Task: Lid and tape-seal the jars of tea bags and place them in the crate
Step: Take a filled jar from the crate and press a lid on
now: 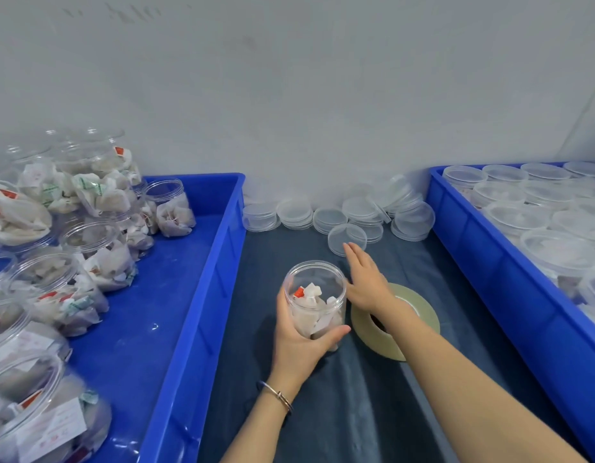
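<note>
A clear open jar of tea bags (316, 295) stands on the dark blue cloth between two crates. My left hand (299, 345) grips the jar round its lower side. My right hand (364, 279) is stretched out flat with straight fingers beside the jar, its fingertips at the edge of a single clear lid (346, 237) lying on the cloth. Under my right wrist lies a big roll of clear tape (406, 329), flat on the cloth. The blue crate on the right (509, 272) holds several lidded jars.
The blue crate on the left (202, 279) holds several open jars of tea bags piled at its left side. Stacks of clear lids (296, 212) line the wall behind the cloth. A white wall closes the back.
</note>
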`<act>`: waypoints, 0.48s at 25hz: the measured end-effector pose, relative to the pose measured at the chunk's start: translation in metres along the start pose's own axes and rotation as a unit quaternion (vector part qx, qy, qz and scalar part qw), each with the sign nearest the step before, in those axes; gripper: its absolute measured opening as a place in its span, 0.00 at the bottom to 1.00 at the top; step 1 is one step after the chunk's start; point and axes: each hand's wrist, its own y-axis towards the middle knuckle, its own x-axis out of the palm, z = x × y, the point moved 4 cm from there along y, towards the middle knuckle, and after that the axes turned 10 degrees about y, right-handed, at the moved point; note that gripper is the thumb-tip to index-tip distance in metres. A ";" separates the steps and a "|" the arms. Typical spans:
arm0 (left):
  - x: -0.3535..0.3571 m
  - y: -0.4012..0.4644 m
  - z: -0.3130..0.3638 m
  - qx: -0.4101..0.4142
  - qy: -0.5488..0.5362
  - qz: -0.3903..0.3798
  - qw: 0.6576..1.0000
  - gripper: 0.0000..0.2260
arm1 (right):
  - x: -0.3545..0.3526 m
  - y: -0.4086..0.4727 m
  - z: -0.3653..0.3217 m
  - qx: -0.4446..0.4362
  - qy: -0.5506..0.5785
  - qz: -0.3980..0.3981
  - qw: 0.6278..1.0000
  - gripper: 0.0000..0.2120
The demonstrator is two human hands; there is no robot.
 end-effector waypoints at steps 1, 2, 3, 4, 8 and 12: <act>0.000 0.001 -0.003 -0.003 0.001 0.002 1.000 0.44 | 0.003 0.007 0.000 0.018 -0.023 -0.023 0.999 0.36; -0.001 0.002 -0.004 -0.003 0.005 0.004 1.000 0.42 | 0.005 0.013 0.000 0.037 -0.042 -0.043 0.998 0.37; -0.001 0.003 -0.006 -0.004 0.008 0.007 1.000 0.41 | 0.006 0.017 0.000 0.053 -0.057 -0.057 0.995 0.37; -0.001 0.004 -0.007 -0.006 0.010 0.009 1.000 0.40 | 0.007 0.019 0.000 0.064 -0.073 -0.065 0.993 0.37; -0.001 0.004 -0.007 -0.010 0.007 0.018 1.000 0.40 | 0.001 0.012 0.000 0.069 -0.169 -0.020 0.983 0.29; 0.000 0.002 -0.005 -0.009 0.010 0.018 1.000 0.40 | -0.004 0.004 0.012 0.075 -0.120 0.075 0.987 0.27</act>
